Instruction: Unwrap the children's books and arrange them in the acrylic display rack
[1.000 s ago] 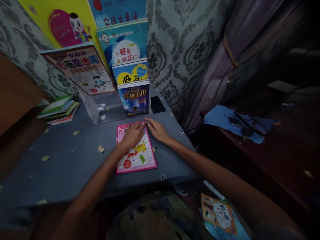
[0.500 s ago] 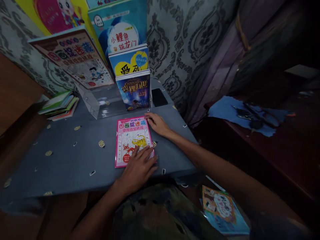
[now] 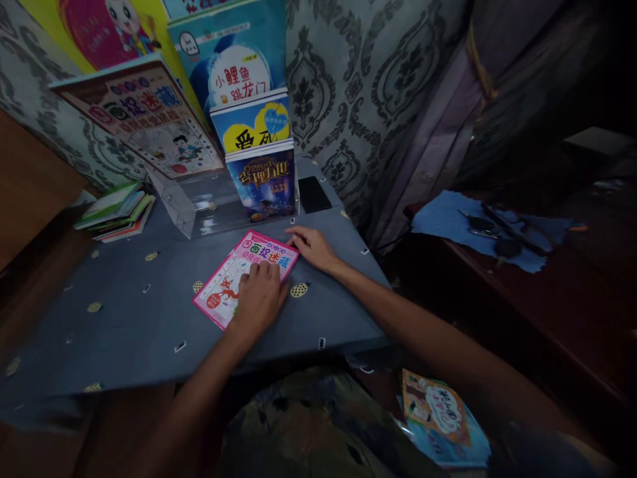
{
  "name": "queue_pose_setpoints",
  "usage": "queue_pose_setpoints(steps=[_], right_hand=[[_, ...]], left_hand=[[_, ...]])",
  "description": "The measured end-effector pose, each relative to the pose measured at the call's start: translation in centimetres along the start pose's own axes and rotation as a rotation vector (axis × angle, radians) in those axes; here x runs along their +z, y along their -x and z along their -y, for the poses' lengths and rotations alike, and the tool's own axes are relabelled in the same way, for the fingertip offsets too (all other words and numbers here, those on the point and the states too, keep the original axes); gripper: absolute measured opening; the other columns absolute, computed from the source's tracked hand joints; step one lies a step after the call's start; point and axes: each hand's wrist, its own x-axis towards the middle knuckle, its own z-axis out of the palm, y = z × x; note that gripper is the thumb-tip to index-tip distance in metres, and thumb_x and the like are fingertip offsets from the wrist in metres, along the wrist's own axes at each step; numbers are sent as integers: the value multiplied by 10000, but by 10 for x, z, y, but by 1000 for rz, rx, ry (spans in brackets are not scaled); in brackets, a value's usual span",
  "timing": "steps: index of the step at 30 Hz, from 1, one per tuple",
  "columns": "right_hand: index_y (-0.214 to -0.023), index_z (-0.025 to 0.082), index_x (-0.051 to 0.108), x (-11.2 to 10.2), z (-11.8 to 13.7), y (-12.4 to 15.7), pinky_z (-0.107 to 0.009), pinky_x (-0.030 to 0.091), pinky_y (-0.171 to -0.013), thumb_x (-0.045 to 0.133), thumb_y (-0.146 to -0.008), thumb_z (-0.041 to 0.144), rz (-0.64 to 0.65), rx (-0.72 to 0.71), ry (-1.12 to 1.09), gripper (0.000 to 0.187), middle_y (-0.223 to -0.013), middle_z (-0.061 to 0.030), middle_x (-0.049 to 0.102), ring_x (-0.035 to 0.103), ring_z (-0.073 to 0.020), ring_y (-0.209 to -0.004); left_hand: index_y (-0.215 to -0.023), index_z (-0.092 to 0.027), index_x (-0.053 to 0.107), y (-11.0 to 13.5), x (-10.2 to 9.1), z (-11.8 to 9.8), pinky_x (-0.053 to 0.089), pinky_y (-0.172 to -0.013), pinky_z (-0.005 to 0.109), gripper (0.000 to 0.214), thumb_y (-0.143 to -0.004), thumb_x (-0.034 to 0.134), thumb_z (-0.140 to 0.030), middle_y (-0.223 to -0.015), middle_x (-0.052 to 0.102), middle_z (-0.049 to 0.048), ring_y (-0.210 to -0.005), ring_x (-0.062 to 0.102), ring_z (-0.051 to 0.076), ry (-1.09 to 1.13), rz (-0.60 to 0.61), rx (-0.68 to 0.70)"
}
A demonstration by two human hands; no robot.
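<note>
On the cloth-covered table lies a pink picture-puzzle book, turned at a slant, its cover showing Chinese letters and a red fox. My left hand rests on the cover from above, fingers laid forward and slightly bent; it covers part of the artwork. Beside the book's upper right corner is my right hand, its index finger stretched out and its fingertips at the edge of the cover. Neither hand is wrapped round the book.
A clear display stand holds a brown-edged book and a dark blue book. A stack of books lies left, a black phone-like slab right. Blue cloth with tools and lower books are farther right.
The pink book has rotated clockwise, its bottom swinging left and its top right corner nearing my right hand. My left hand has moved up and left with it. My right hand stays nearly in place.
</note>
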Motion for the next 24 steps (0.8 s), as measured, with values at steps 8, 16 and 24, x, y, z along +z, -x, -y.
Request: queue_pose_setpoints(steps=[8,16,24], right_hand=[[-1200,176,690,-7,-2,5,-325,546,-847,467,-965,154,-15,15,-106,324,-930,-41,805,731,-173,-878],[-1180,177,677,-11,-5,7,-314,570,-810,445,-990,210,-102,33,-226,301,-926,-58,794,739,-167,-833],[-1131,188,681,-13,-6,9,-287,563,-711,485,-985,433,-201,-31,-307,346,-869,-48,763,714,-161,-743]], left_hand=[[-1083,-101,677,-30,-3,-16,565,-730,439,319,-1010,418,-272,-1055,693,221,-1009,643,353,-34,138,-78],[-1063,-91,719,-30,-12,-14,570,-711,437,429,-1045,323,-255,-1070,711,218,-1002,675,357,-51,182,-68],[-1097,-117,721,-30,-15,-16,580,-755,433,416,-1034,322,-216,-1114,705,183,-1038,669,328,-91,212,-80]])
